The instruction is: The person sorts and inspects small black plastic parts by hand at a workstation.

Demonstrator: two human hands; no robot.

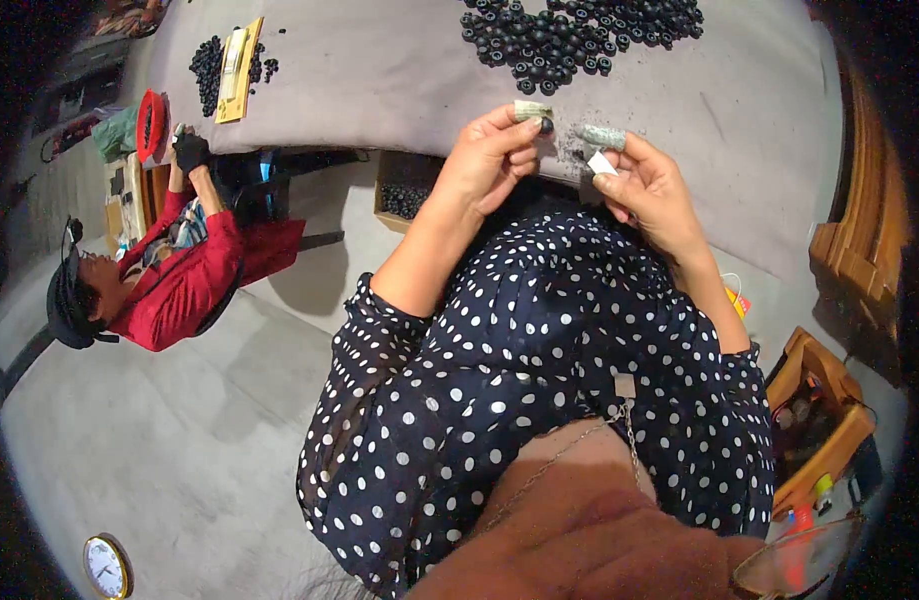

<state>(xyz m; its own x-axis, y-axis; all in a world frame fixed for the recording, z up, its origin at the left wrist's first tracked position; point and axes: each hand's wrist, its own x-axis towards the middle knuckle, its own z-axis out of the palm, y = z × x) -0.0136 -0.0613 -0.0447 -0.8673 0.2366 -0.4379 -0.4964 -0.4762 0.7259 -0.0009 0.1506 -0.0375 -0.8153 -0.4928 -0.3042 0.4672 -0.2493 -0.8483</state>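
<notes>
My left hand (491,158) pinches a small round black part (546,126) between thumb and index finger, at the table's near edge. A pale wrap covers the tip of that index finger. Close by on the right, my right hand (647,185) is closed on a small flat white piece (602,163), gripped by the thumb. Its index finger wears a greenish-grey wrap (604,137). The two hands are a little apart. Beyond them lies a large pile of black round parts (549,45), several with ring-shaped ends.
A grey cloth covers the table (379,80), with black crumbs near my hands. Far left are a yellow tray (237,75) and small black pieces (208,75). A box of black parts (404,201) stands below the edge. A co-worker (184,270) sits left; wooden furniture (864,220) stands right.
</notes>
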